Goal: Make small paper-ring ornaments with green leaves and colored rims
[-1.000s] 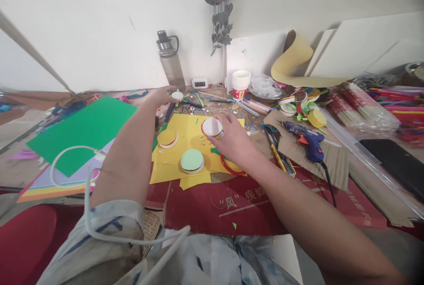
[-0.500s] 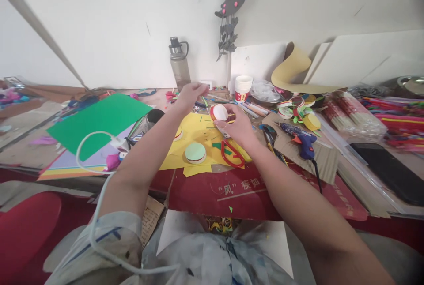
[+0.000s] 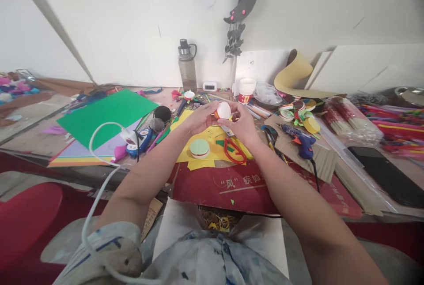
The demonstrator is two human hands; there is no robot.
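A short cut-off paper cup base (image 3: 224,110), white on its face with a red band round its side, is held above yellow paper (image 3: 212,134). My right hand (image 3: 243,124) grips it from the right, with the thumb at its lower edge. On the other side, the fingers of my left hand (image 3: 202,118) are closed against its left edge. Just below my hands lie red-handled scissors (image 3: 236,151), their blades partly covered. Another cup base (image 3: 199,148), topped with pale green paper, rests on the yellow paper to their left.
A bottle (image 3: 187,69), a small white digital clock (image 3: 210,86) and stacked paper cups (image 3: 247,91) stand by the wall. Green paper (image 3: 109,119) lies left; a glue gun (image 3: 304,144) on cardboard and a black phone (image 3: 387,174) lie right. A white cable (image 3: 94,192) crosses my left arm.
My left hand has come down and right from near the bottle to the cup base. A small white-topped cup base now shows beside the bottle. The camera view has shifted slightly.
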